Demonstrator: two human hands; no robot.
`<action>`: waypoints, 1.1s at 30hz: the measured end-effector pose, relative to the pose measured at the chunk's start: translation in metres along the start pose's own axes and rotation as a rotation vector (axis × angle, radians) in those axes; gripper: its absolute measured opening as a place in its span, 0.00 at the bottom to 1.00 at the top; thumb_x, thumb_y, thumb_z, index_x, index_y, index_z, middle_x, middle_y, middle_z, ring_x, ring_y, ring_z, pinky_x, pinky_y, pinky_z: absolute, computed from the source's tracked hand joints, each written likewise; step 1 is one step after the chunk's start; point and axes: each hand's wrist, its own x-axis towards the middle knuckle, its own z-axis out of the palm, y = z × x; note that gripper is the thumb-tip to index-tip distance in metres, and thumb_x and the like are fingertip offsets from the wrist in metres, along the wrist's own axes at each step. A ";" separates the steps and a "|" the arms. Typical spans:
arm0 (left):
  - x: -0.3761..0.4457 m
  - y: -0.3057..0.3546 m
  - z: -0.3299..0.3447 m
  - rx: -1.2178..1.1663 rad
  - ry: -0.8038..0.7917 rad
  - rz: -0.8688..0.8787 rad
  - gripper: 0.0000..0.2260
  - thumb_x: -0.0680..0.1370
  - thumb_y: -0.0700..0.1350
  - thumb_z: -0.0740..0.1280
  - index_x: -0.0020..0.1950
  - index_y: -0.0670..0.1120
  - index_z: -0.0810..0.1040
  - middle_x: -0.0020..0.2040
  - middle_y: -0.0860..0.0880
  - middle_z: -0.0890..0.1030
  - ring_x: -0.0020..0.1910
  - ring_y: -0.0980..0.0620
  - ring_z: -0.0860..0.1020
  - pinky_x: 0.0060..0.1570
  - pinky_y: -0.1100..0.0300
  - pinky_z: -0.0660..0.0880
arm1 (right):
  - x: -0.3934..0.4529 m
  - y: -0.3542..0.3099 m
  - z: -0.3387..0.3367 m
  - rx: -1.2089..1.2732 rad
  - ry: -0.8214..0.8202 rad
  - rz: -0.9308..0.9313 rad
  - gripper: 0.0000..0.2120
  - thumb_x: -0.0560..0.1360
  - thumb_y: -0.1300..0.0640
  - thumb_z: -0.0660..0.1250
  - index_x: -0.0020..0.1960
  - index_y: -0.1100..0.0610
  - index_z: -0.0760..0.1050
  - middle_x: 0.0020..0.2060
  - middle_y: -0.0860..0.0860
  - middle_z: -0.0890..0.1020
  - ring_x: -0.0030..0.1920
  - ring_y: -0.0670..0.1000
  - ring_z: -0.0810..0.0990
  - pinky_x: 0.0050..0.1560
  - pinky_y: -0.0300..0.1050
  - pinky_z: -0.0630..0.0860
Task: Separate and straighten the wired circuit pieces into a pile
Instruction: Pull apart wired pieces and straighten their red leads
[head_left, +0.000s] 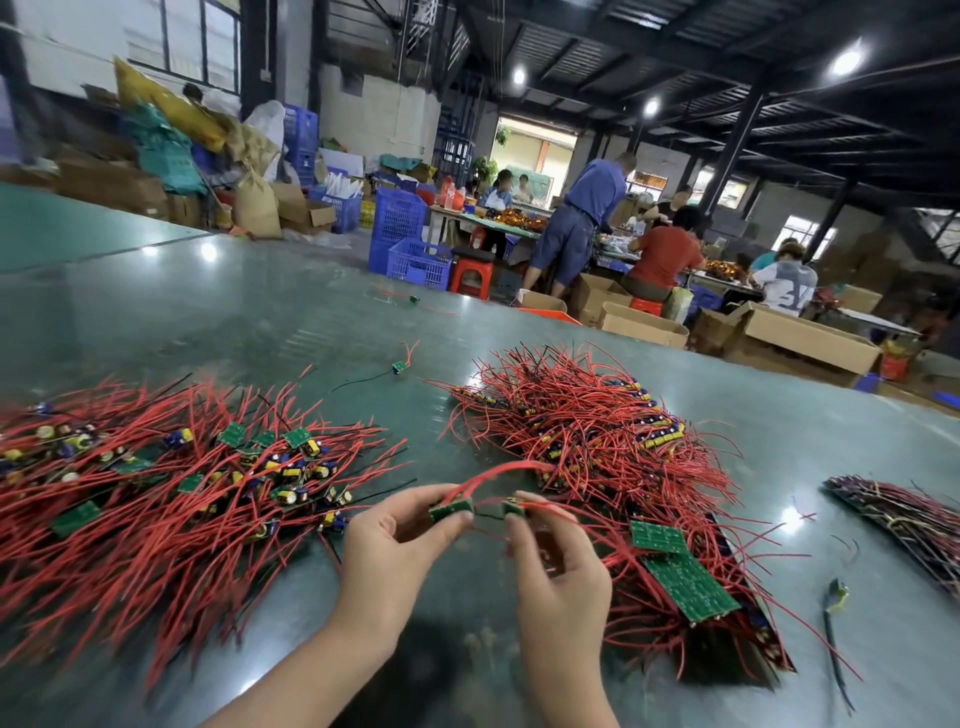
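We are pinching one small green board (451, 510) in our left hand (387, 558) and another (514, 507) in our right hand (558, 574), fingers closed on each, above the surface (291, 312). A large spread pile (171, 483) is lying to the left, while the tangled heap (597, 431) on the right is looking far from finished.

You are working under round ceiling lamps (847, 61) far overhead to the right, and they throw small white glare spots onto the glossy green tabletop (208, 291). Daylight enters through a far doorway (535, 150), which is washed out. The roof beams sit in deep shadow. Your hands cast only soft shadows near you. The wide lens bends the table's edge and tilts the far hall. The red wire pile (156, 499) at your near left smears with blur towards the frame edge.
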 end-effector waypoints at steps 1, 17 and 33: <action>0.004 -0.002 -0.003 0.007 0.064 -0.002 0.15 0.66 0.35 0.74 0.43 0.55 0.85 0.41 0.50 0.86 0.39 0.57 0.82 0.45 0.65 0.78 | 0.002 0.001 -0.002 0.037 0.034 0.045 0.15 0.71 0.68 0.71 0.46 0.47 0.80 0.41 0.51 0.84 0.39 0.45 0.82 0.42 0.36 0.76; 0.006 -0.024 -0.007 0.825 -0.140 0.201 0.16 0.71 0.45 0.74 0.58 0.52 0.81 0.61 0.58 0.76 0.61 0.56 0.71 0.60 0.71 0.63 | 0.007 -0.004 0.000 0.369 -0.101 0.275 0.19 0.78 0.65 0.59 0.44 0.48 0.84 0.52 0.44 0.77 0.52 0.40 0.76 0.54 0.32 0.71; -0.005 0.009 0.009 -0.008 0.055 0.041 0.30 0.75 0.25 0.60 0.61 0.60 0.73 0.72 0.58 0.63 0.65 0.60 0.72 0.63 0.62 0.70 | 0.008 0.000 -0.002 0.389 -0.085 0.377 0.16 0.79 0.62 0.59 0.40 0.48 0.80 0.36 0.41 0.79 0.38 0.42 0.72 0.41 0.40 0.65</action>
